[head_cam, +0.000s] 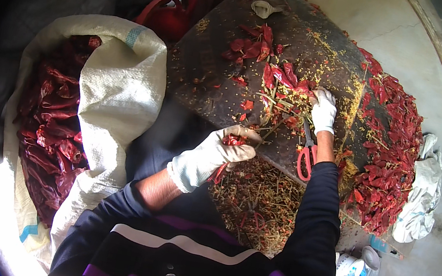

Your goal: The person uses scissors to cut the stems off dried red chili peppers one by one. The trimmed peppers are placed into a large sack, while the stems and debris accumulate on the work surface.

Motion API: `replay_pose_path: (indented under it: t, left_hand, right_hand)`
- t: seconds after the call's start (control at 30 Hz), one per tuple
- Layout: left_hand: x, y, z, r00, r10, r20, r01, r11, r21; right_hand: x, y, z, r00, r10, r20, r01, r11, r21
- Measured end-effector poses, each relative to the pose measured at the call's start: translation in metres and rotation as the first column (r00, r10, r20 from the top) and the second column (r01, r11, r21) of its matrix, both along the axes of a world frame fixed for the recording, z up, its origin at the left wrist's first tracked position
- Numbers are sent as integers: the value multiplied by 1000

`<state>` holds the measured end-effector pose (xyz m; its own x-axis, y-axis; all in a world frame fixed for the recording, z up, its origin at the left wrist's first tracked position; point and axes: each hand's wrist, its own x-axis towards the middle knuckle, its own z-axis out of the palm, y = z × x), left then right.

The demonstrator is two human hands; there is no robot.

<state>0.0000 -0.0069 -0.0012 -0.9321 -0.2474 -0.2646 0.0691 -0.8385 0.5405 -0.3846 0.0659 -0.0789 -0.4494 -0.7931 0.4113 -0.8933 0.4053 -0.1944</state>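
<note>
My left hand [218,155], in a pale knit glove with a soiled palm, is closed around dried red chili peppers [233,140]. A red piece also sticks out below its fingers. Farther up the dark board, my right hand [323,109], gloved in white, has its fingertips at the end of a row of dried chilies [286,75]; whether they grip one is hard to see. Under the right wrist lies a pair of scissors [306,159] with red handles, blades on the board. Cut stems [268,102] and yellow seeds are scattered between the hands.
A white woven sack [121,77] full of dried chilies [56,110] stands at left. Opened red chilies [388,157] are heaped along the right. Below the board's edge is a pile of stems [260,193] with another pair of red-handled scissors [253,220]. Whole chilies [253,47] lie farther up.
</note>
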Motion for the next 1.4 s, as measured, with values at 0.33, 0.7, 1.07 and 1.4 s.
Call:
replay_pose_path:
  t: [0.33,0.7,1.07,1.4]
  left_hand:
    - [-9,4,-1,931,174,320,-98,966,-240]
    - [-3,7,-6,981,122,-148,-169,916,-364]
    - [8,6,-15,980,-44,-195,-31,930,-367]
    - [6,10,-22,992,74,-98,-114,850,-514]
  right_hand:
    - [64,5,65,681,183,709,201,884,-422]
    - [255,43,89,150,551,821,-20,832,-555]
    - [264,63,88,106,411,905,18,909,-415]
    - [269,49,114,791,454,410,-335,883,-329]
